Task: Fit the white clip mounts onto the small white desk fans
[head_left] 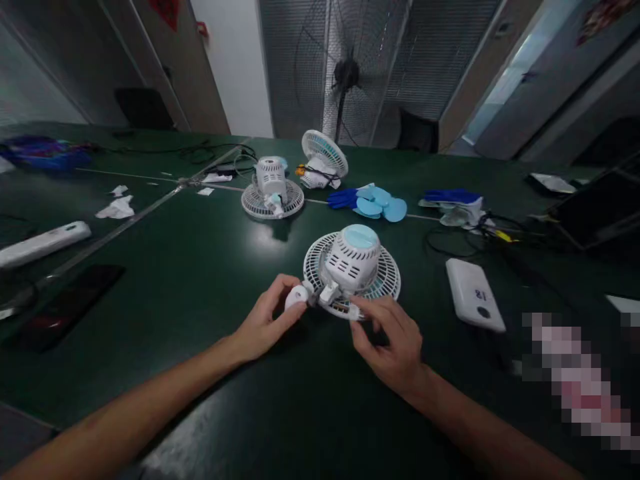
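Observation:
A small white fan (354,257) lies grille down on the dark green table, its motor housing with a light blue cap facing up. At its near left edge my left hand (273,317) pinches a round white knob-like part (297,296) that adjoins the fan's bracket. On the near right, my right hand (390,337) grips a small whitish piece (354,312) at the grille's rim between thumb and fingers; its exact kind is too small to make out. A white bracket (329,293) sticks out between the two hands.
Behind are a second face-down fan (273,190), a tilted fan (324,160) and light blue fan blades (380,203) beside a blue glove (343,198). A white power bank (475,295) lies right, with cables and another glove (453,197) beyond. A dark phone (65,303) lies left.

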